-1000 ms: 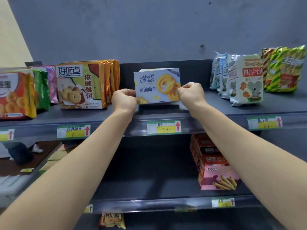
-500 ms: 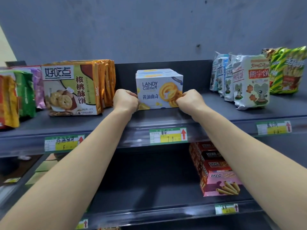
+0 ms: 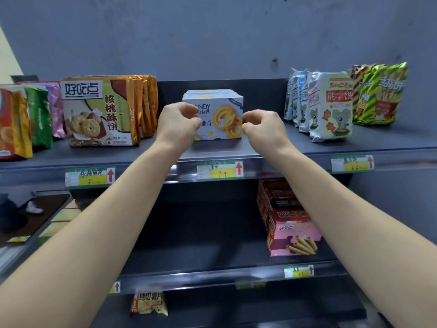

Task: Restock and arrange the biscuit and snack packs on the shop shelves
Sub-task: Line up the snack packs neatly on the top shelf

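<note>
A white-and-blue butter cookie box (image 3: 222, 119) stands upright in the middle of the top shelf (image 3: 236, 151), with more of the same boxes stacked behind it. My left hand (image 3: 178, 124) hovers in front of the box's left edge, covering part of its print. At the box's right edge is my right hand (image 3: 262, 129). Both hands have loosely curled fingers and hold nothing; I cannot tell whether the fingertips still touch the box.
Orange walnut biscuit packs (image 3: 99, 112) stand to the left, with orange and green bags (image 3: 21, 121) beyond. Bear biscuit bags (image 3: 331, 107) and green striped bags (image 3: 380, 95) stand to the right. Red and pink wafer-roll boxes (image 3: 293, 233) sit on the middle shelf, one pack (image 3: 149, 304) lower down.
The cookie box went from tilted in both hands to standing flat against the row on the shelf. My hands have let go and lifted slightly off its lower corners.
</note>
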